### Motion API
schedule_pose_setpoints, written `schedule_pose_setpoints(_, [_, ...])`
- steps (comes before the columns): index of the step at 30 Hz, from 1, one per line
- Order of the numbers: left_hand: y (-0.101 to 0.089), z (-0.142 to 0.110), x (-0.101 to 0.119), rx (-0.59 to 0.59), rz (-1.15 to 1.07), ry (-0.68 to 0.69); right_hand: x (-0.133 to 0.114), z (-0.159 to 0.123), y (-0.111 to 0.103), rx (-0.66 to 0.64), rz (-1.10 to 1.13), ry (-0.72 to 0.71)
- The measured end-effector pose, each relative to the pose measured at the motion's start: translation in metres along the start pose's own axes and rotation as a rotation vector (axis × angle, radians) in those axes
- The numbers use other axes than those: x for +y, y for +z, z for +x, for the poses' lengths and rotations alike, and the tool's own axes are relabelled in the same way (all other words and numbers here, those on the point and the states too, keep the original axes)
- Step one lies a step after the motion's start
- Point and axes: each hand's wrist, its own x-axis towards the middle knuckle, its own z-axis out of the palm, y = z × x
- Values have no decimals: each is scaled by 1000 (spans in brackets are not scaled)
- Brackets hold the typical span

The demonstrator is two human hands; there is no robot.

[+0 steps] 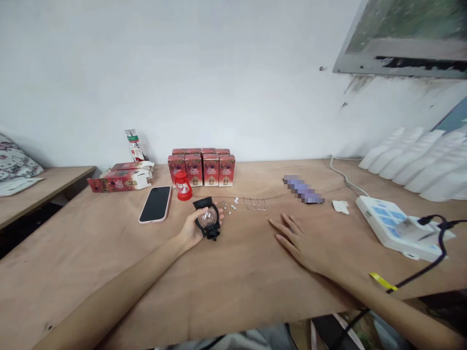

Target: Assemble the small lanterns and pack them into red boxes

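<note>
My left hand [192,227] is wrapped round a small black lantern [207,219] with a clear globe, tilted on the wooden table [226,287]. My right hand [297,239] lies flat on the table with its fingers stretched out, holding nothing. Between the hands, just beyond them, lie several small round button cells [229,207] and a few bent wire pieces [256,204]. A small red lantern [183,186] stands upright behind the black one.
A row of red boxes [201,168] stands near the wall, with an opened red box [122,178] to the left. A phone [155,204] lies face up. At the right are a white power strip [396,226] with a black cable, a small white piece [340,206] and white packages [419,158].
</note>
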Motion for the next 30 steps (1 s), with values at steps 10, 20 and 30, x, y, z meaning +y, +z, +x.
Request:
schedule_pose_setpoints(10, [3,-1,2,43,-2,-10,-45,49,0,-88,138,-300])
schedule_pose_setpoints(20, [2,-1,2,46,-24,-1,-67,99,9,-2,199,-336])
schedule_pose_setpoints(30, [7,-4,2,121,-65,4,-105,74,-42,503,479,-446])
